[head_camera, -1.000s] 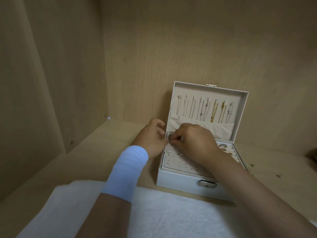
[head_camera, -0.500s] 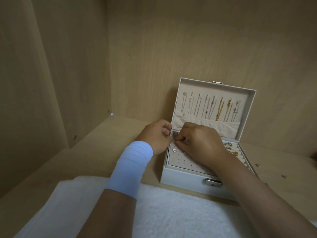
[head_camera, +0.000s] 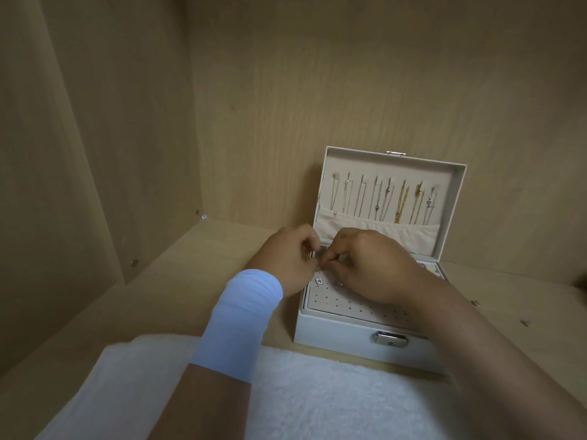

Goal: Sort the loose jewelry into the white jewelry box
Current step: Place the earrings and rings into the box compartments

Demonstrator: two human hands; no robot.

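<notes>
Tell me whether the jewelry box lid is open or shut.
Open: the lid stands raised behind the tray, its hanging necklaces showing.

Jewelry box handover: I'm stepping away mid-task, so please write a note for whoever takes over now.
Left hand: fingers curled at the back-left corner of the earring panel; what it holds is hidden.
Right hand: pinches a tiny piece at that same corner.
Jewelry box: open on the shelf, behind the white towel.
Done: necklaces hang in the lid; one silver earring sits on the panel.
Left: seat the tiny piece; no other loose jewelry is in view.
</notes>
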